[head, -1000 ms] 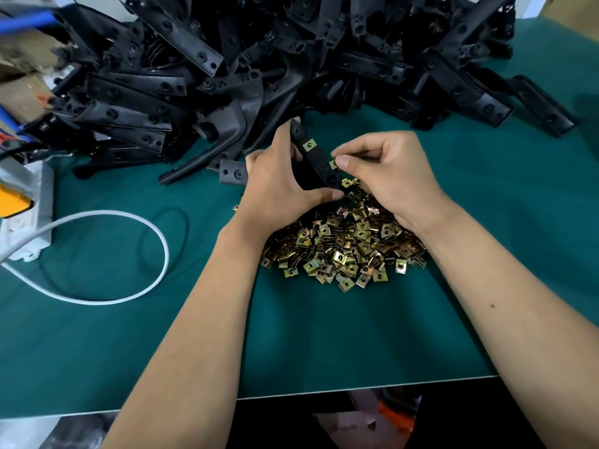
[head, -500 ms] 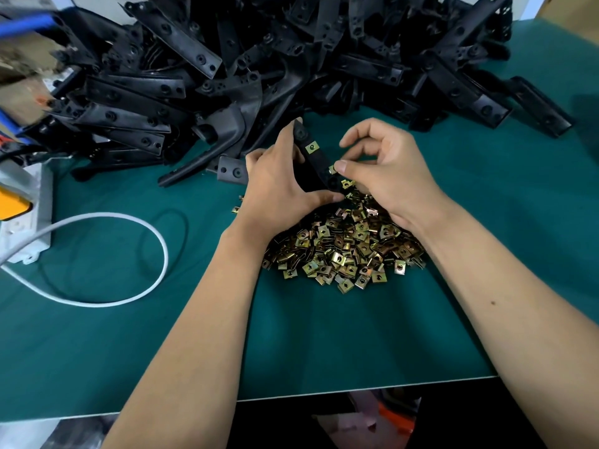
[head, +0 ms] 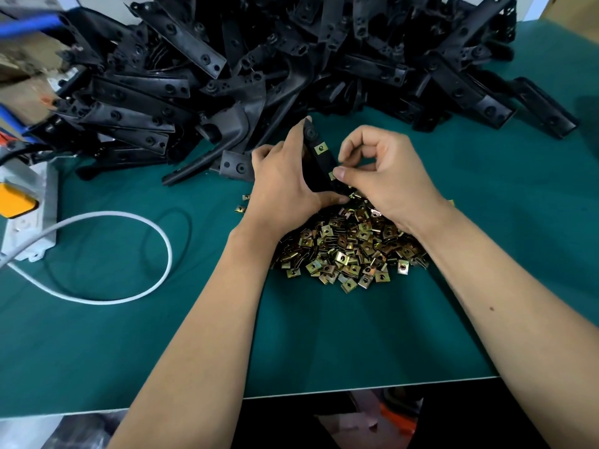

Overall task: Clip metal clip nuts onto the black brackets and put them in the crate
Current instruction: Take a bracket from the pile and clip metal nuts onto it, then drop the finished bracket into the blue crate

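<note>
Left hand (head: 285,186) clamped round long black plastic bracket (head: 319,166), just beyond brass-coloured clip nut pile (head: 350,247); right hand (head: 382,179) pinching second square clip nut (head: 332,175) on. Push squarely, fully seated over hole

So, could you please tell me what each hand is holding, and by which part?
The left hand grips the black bracket round its lower half. The right hand pinches a clip nut against the bracket's edge.
</note>
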A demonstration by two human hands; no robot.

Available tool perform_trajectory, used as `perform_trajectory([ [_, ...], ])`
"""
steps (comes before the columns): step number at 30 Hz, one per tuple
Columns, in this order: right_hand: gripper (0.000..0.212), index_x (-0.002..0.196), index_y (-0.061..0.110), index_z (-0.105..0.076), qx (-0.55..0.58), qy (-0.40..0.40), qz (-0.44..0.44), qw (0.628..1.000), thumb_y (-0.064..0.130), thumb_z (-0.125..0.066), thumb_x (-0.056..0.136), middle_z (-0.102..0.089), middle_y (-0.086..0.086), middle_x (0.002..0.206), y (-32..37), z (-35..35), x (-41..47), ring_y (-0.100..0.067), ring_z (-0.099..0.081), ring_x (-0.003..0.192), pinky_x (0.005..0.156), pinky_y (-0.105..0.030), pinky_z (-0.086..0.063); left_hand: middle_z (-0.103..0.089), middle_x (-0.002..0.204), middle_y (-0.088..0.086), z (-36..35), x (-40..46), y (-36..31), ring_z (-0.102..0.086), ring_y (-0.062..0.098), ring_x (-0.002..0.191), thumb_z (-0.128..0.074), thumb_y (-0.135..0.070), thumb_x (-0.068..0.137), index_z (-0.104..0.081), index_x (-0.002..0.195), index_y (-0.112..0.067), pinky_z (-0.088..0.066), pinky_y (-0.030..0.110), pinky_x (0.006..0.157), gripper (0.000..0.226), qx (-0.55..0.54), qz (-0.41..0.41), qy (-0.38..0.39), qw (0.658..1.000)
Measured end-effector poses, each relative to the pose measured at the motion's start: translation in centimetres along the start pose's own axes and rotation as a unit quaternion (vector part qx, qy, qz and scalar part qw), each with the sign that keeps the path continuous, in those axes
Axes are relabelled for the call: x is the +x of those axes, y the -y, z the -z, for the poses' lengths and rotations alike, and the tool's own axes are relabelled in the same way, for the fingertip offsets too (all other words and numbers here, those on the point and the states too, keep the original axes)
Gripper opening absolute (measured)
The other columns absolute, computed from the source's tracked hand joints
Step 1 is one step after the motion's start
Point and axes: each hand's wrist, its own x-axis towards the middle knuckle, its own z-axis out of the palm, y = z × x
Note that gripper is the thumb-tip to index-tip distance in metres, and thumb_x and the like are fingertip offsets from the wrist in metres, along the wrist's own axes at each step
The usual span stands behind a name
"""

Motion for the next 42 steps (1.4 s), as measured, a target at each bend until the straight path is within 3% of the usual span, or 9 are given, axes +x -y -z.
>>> perform_trajectory([
  [3,0.024,0.103,0.017,-0.063,-0.062,-0.016,-0.003,0.998,0.018,-0.082,0.087,-0.075,0.005,0.083,0.1,0.3,-0.1,-0.015,-0.070,0.072,0.072,-0.026,-0.057,-0.067,0.118,-0.010,0.2,0.3,-0.2,-0.054,0.015,0.122,-0.090,-0.065,0.057,-0.034,0.156,-0.017,-0.019,0.029,0.110,0.124,0.004,0.014,0.024,1.000],
  [7,0.014,0.097,0.027,-0.071,-0.236,-0.035,0.050,0.970,0.041,-0.069,0.095,-0.069,0.014,0.082,0.2,0.7,-0.3,0.000,-0.059,0.065,0.061,-0.023,-0.041,-0.066,0.105,-0.012,0.3,0.5,-0.5,-0.058,0.019,0.113,-0.086,-0.069,0.060,-0.041,0.149,-0.014,-0.029,0.044,0.113,0.114,0.036,0.054,0.015,0.998],
  [13,0.028,0.101,0.024,-0.077,-0.325,-0.032,0.075,0.942,0.048,-0.063,0.097,-0.070,0.006,0.102,0.2,0.0,-0.1,-0.022,-0.053,0.105,0.092,-0.051,-0.045,-0.064,0.099,-0.004,-0.3,0.1,-0.9,-0.059,0.018,0.099,-0.080,-0.061,0.071,-0.027,0.156,-0.007,-0.029,0.040,0.107,0.114,0.085,0.052,-0.007,0.995],
  [17,0.033,0.099,0.020,-0.078,-0.320,-0.056,0.071,0.943,0.050,-0.076,0.087,-0.070,0.003,0.097,0.1,-0.6,-0.1,-0.023,-0.056,0.101,0.089,-0.044,-0.046,-0.066,0.100,0.000,-0.8,0.3,-1.5,-0.063,0.024,0.105,-0.077,-0.043,0.075,-0.023,0.158,-0.004,-0.024,0.037,0.107,0.106,0.146,0.053,-0.029,0.987],
  [25,0.031,0.086,0.008,-0.078,-0.311,-0.058,0.074,0.946,0.039,-0.079,0.087,-0.066,-0.002,0.085,1.4,0.4,-0.4,-0.022,-0.058,0.087,0.081,-0.045,-0.049,-0.068,0.102,0.009,-0.6,0.6,-3.7,-0.062,0.030,0.107,-0.073,-0.042,0.081,-0.021,0.158,0.001,-0.026,0.041,0.107,0.103,0.209,0.035,-0.032,0.977],
  [32,0.019,0.092,0.013,-0.073,-0.244,-0.160,0.022,0.956,0.028,-0.081,0.085,-0.070,0.006,0.085,3.0,8.2,-4.4,-0.010,-0.062,0.077,0.070,-0.026,-0.048,-0.066,0.096,0.006,-2.5,2.0,-13.2,-0.060,0.032,0.102,-0.072,-0.032,0.077,-0.026,0.157,-0.002,-0.025,0.041,0.103,0.097,0.209,-0.083,-0.001,0.974],
  [36,0.014,0.094,0.018,-0.073,-0.184,-0.298,0.023,0.936,0.019,-0.078,0.082,-0.068,0.016,0.077,3.4,14.3,-9.3,0.001,-0.062,0.069,0.068,-0.020,-0.050,-0.067,0.096,0.008,-5.8,1.8,-21.4,-0.059,0.032,0.102,-0.070,-0.031,0.074,-0.026,0.156,0.000,-0.027,0.042,0.099,0.098,0.218,-0.189,0.041,0.957],
  [40,0.023,0.089,0.007,-0.075,-0.190,-0.378,-0.024,0.906,0.028,-0.070,0.082,-0.075,-0.010,0.079,1.9,21.3,-16.8,-0.035,-0.069,0.076,0.073,-0.051,-0.056,-0.071,0.103,0.008,-10.4,-1.0,-30.2,-0.062,0.032,0.104,-0.068,-0.031,0.077,-0.027,0.153,0.005,-0.030,0.042,0.089,0.094,0.221,-0.307,0.092,0.921],
  [42,0.021,0.088,0.012,-0.076,-0.182,-0.422,-0.052,0.887,0.029,-0.067,0.081,-0.076,-0.008,0.080,0.8,24.9,-21.7,-0.032,-0.071,0.073,0.073,-0.054,-0.058,-0.072,0.110,0.007,-13.2,-3.6,-34.5,-0.063,0.031,0.110,-0.068,-0.034,0.081,-0.023,0.154,0.007,-0.032,0.044,0.095,0.095,0.210,-0.372,0.122,0.896],
])
